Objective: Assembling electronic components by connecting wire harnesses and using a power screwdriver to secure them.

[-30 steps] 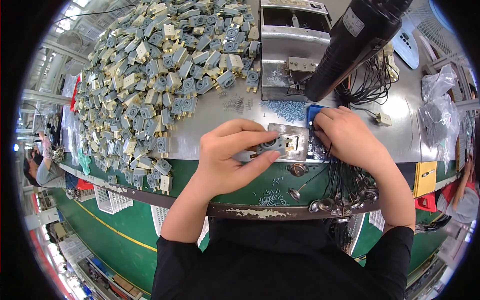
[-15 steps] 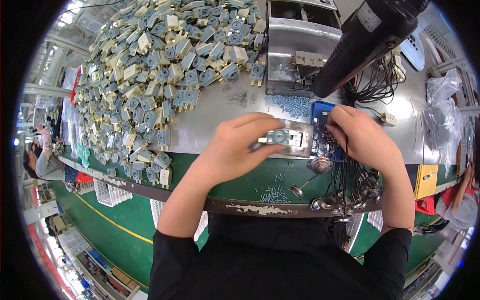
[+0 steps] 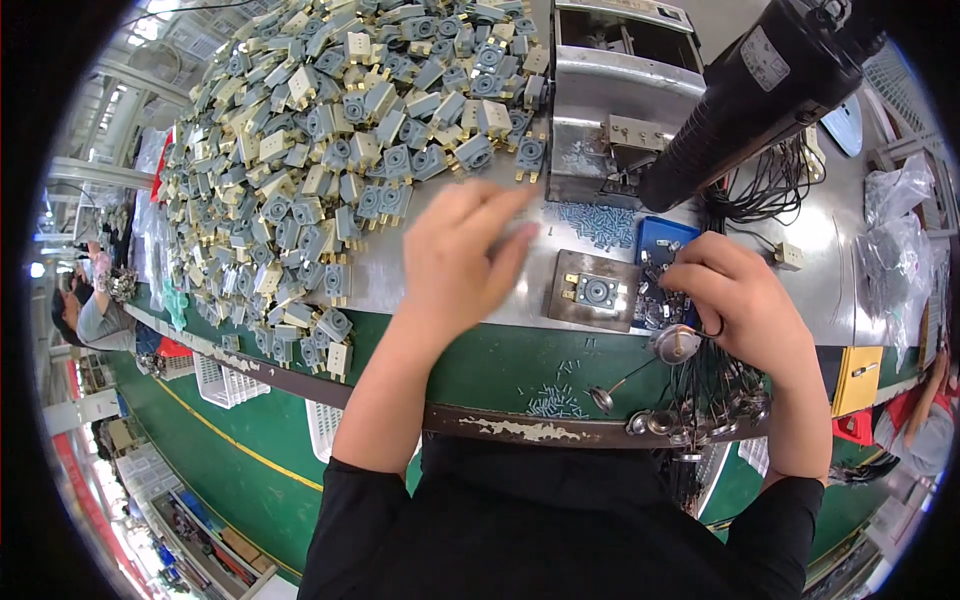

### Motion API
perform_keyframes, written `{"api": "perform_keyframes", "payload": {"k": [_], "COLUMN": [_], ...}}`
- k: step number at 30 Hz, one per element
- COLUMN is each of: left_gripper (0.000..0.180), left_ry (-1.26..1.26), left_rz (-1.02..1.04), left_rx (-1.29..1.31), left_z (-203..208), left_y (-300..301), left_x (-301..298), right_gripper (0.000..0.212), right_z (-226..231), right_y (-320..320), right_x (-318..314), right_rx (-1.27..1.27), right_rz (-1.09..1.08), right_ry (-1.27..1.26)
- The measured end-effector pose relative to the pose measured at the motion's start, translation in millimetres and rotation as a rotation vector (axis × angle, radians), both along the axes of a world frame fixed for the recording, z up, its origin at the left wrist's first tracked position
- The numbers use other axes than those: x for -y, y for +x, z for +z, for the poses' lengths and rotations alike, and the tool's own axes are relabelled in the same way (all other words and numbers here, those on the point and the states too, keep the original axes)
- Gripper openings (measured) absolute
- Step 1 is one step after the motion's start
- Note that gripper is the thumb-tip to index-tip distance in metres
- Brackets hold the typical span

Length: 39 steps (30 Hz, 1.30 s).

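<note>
My left hand [image 3: 458,262] is in the air over the metal worktop, fingers apart and holding nothing, slightly blurred. To its right, a small grey switch-like part [image 3: 600,291] with brass terminals sits in a metal fixture block [image 3: 568,313]. My right hand [image 3: 738,296] is at the blue tray [image 3: 655,229] of small metal pieces [image 3: 652,312]. Its thumb and fingers come together over the tray's right side; whatever they pinch is hidden. Close below that hand is a round metal disc part [image 3: 674,345] on a black wire.
A large heap of grey and cream switch-like parts [image 3: 330,150] covers the left. Small bluish screws [image 3: 600,222] lie behind the fixture, others [image 3: 556,402] at the front edge. A black cylindrical tool [image 3: 745,105] hangs at right. Wired metal discs [image 3: 690,425] hang over the front edge.
My left hand has let go of the grey part, which now sits in the fixture, and moved back away from it, opening. My right hand stays at the blue tray.
</note>
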<state>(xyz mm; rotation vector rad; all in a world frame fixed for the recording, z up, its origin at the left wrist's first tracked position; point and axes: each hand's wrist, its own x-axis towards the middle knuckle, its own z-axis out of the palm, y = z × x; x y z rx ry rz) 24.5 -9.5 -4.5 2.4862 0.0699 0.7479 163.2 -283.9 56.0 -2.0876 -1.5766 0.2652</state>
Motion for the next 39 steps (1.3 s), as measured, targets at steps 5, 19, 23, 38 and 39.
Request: {"api": "perform_keyframes", "payload": {"k": [5,19,23,38,39], "left_gripper": [0.022,0.017,0.026,0.021,0.021], "left_ry": [0.174,-1.121,-1.142,-0.785,-0.786], "left_rz": [0.085,-0.232,-0.332,-0.385,-0.388], "left_rx": [-0.038,-0.122,-0.130,-0.218,-0.219], "left_z": [-2.1,-4.1,-6.1,-17.5,-16.6], "left_y": [8.0,-7.2,-10.0,-2.1,-0.5], "left_x": [-10.5,-6.9,8.7,31.8,33.7], "right_gripper": [0.042,0.023,0.014,0.037,0.037], "right_z": [1.2,11.9,11.3,-5.6,-7.9], "right_y": [-5.2,-4.9,9.3,7.2,7.2], "right_x": [-3.5,-1.8,1.0,-5.2,-3.9], "right_rx": [0.033,-0.276,-0.598,-0.951,-0.951], "right_rz": [0.042,0.188,0.275,-0.182,-0.185], "right_ry": [0.029,0.115,0.095,0.253,0.253]}}
